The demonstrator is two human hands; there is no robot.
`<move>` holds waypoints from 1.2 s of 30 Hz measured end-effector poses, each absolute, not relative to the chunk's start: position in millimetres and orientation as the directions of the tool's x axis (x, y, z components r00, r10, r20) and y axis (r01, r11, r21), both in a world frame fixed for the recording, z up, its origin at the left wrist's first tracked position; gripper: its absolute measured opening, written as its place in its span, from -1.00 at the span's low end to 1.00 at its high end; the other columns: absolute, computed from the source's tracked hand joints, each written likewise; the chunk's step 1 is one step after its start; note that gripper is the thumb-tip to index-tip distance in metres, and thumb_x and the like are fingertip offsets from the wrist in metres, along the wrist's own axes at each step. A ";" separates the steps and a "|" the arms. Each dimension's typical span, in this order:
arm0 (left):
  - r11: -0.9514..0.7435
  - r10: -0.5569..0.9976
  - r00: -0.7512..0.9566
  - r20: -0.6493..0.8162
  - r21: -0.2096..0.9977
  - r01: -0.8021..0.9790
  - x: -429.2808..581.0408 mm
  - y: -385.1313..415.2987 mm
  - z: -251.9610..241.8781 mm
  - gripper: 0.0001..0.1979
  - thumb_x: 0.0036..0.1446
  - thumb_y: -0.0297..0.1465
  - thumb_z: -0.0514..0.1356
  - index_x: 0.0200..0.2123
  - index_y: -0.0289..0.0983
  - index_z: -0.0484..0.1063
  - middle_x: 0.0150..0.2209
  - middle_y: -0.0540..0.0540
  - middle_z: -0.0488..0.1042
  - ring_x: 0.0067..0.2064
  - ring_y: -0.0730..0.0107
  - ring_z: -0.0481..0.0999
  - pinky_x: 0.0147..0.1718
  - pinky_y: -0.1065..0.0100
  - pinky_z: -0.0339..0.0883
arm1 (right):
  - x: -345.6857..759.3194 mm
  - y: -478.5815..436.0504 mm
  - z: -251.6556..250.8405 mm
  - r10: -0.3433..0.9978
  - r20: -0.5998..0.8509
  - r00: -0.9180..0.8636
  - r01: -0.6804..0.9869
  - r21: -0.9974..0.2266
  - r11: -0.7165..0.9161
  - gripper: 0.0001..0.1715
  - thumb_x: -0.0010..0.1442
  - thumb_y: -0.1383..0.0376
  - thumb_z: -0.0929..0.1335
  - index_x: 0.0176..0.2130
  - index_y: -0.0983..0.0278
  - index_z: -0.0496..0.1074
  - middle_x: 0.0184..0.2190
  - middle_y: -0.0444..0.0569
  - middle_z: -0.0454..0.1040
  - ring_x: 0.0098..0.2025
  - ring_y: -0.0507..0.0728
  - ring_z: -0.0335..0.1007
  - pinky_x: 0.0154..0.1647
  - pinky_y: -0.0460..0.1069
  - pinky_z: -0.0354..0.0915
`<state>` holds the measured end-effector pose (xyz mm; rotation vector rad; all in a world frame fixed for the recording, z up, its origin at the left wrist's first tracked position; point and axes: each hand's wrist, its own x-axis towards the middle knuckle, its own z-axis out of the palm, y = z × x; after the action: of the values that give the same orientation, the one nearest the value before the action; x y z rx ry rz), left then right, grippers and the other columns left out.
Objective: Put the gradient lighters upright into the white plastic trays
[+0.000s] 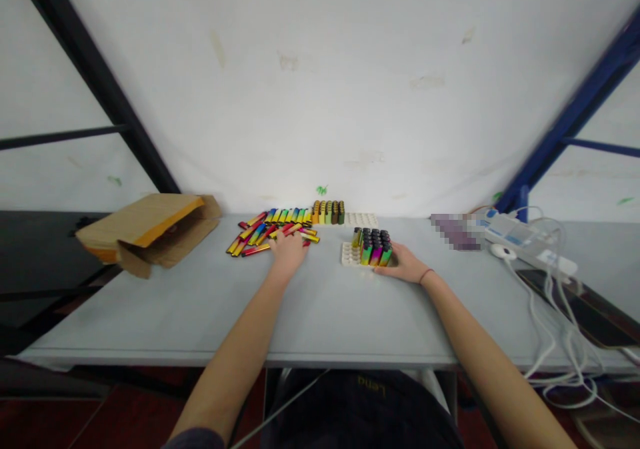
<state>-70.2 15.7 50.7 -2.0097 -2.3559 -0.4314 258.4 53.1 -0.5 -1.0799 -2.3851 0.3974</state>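
Note:
A loose pile of colourful stick-shaped items point(260, 232) lies on the grey table point(320, 309). My left hand point(289, 249) rests on the pile's near right edge, fingers curled over some sticks; what it grips is hidden. My right hand point(406, 262) holds the right side of a white holed tray point(353, 254), which has several of the colourful items standing upright in it point(374, 246). A second white tray point(361, 219) lies behind, with a row of upright items point(329, 212) beside it.
An open cardboard box point(150, 232) lies on its side at the table's left. At the right are a power strip point(523, 239), white cables point(555, 329), a dark phone point(585, 306) and a blurred purple object point(456, 230). A white wall stands behind the table.

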 end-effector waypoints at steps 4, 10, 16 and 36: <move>0.088 0.985 -0.112 0.133 0.174 0.981 -59.4 15.7 51.7 -0.78 0.24 -0.32 0.15 -0.15 -0.29 0.52 -0.06 -0.39 0.58 0.08 -0.19 0.46 0.07 -0.15 0.20 | 258.3 52.2 -0.6 0.763 0.321 -0.561 0.617 -0.453 0.644 -0.32 0.06 -0.13 0.45 0.00 0.27 0.47 0.01 0.13 0.54 0.01 0.35 0.46 0.08 0.22 0.37; -0.064 0.988 -0.015 0.156 0.488 0.871 -49.2 25.0 52.3 -0.73 0.38 -0.33 -0.04 -0.05 -0.32 0.37 -0.07 -0.33 0.57 -0.04 0.14 0.58 -0.04 0.21 0.37 | 257.3 51.3 -2.1 0.766 0.344 -0.543 0.606 -0.472 0.640 -0.34 0.03 -0.10 0.48 -0.03 0.25 0.47 -0.03 0.12 0.54 -0.02 0.35 0.46 0.07 0.24 0.36; -0.090 0.994 -0.023 0.103 0.937 0.338 -37.1 31.3 41.2 -0.86 0.32 -0.29 0.09 -0.15 -0.22 0.22 -0.34 -0.02 0.49 -0.35 0.43 0.57 -0.34 0.41 0.41 | 260.1 50.9 -0.8 0.770 0.315 -0.555 0.589 -0.504 0.631 -0.37 0.05 -0.07 0.48 -0.01 0.24 0.45 -0.01 0.11 0.53 -0.03 0.34 0.45 0.08 0.25 0.35; 0.012 0.997 0.072 -0.016 0.998 0.060 -22.6 20.7 44.8 -0.79 0.31 -0.17 0.08 -0.13 -0.14 0.18 -0.40 0.10 0.29 -0.46 0.55 0.30 -0.52 0.56 0.21 | 261.7 49.8 -1.2 0.791 0.294 -0.536 0.592 -0.537 0.601 -0.35 0.01 -0.08 0.49 -0.03 0.24 0.46 -0.06 0.07 0.55 -0.04 0.32 0.46 0.06 0.22 0.37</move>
<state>-22.6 20.7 44.8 -2.5773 -2.4357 -2.2559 261.7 49.8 -1.2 -1.0943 -2.3149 0.5150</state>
